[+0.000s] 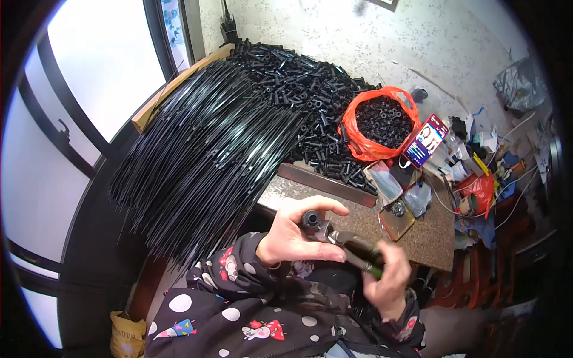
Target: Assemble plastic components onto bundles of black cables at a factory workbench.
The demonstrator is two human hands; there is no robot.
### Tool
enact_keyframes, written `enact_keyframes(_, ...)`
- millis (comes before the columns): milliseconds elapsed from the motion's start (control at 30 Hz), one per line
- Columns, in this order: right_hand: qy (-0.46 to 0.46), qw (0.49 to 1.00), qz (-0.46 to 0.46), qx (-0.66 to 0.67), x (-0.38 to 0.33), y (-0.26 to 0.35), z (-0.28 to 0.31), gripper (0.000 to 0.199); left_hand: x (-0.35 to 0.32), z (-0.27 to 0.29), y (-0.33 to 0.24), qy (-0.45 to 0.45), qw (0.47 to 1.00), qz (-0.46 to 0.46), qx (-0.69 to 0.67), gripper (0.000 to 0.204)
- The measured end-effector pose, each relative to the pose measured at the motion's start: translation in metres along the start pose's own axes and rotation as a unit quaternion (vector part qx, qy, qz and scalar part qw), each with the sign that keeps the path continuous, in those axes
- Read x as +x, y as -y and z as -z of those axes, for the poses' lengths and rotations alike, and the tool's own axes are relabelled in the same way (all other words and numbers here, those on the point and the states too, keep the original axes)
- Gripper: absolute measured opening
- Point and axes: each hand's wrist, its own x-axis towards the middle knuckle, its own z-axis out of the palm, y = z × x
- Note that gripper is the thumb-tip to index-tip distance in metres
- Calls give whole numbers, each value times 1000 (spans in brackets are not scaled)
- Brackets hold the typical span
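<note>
Wall point(334, 24) with a small pale pattern stood at the back, and a bright window point(107, 48) in a dark frame ran down the left. Long black rods point(203, 143) lay side by side in a broad, shiny stack, with a wooden board point(149, 113) along their far left side. Right of them spread a heap of short black tubes point(298, 83), and a brown bar point(328, 186) lay along its near edge. The speckled table point(433, 247) showed bare nearer the person, who wore a dark, spotted jacket point(230, 314). An orange-red bag point(352, 134) stood open beside the heap, full of small black pieces point(385, 119), and a lit phone point(425, 140) leaned near its right side.

In front of the table, the left hand point(280, 238) had its thumb and first finger wide apart; whether its other fingers gripped anything, one could not tell. The right hand point(391, 280), somewhat blurred, had its fingers curled around the green handles of the pliers point(337, 237). Smallest, a single black tube point(310, 219) sat between the left thumb and first finger, its round open end turned upward, right by the metal head of the pliers
</note>
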Motion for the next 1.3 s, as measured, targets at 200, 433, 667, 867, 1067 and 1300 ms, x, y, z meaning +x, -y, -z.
enact_keyframes(200, 307, 747, -282, 518, -24, 20, -10, 36, 6, -11, 5, -29, 998, -32, 53, 49)
enact_keyframes(433, 374, 638, -343, 580, -1, 10, 11, 54, 4, -14, 1, -64, 995, -17, 69, 33)
enact_keyframes(667, 284, 709, -360, 536, -32, 22, -14, 33, 4, -28, 6, -65, 996, 16, 58, 26)
enact_keyframes(867, 153, 730, -358, 562, -48, 26, -57, 10, 8, -45, 26, -114, 987, 52, 104, 25)
enact_keyframes(1067, 34, 835, -387, 390, -35, -53, -56, 16, 10, -41, 42, -77, 997, 23, -18, 63)
enact_keyframes(1300, -84, 968, -225, -73, -42, -219, -58, 33, 13, -44, 56, -22, 999, 18, 25, 61)
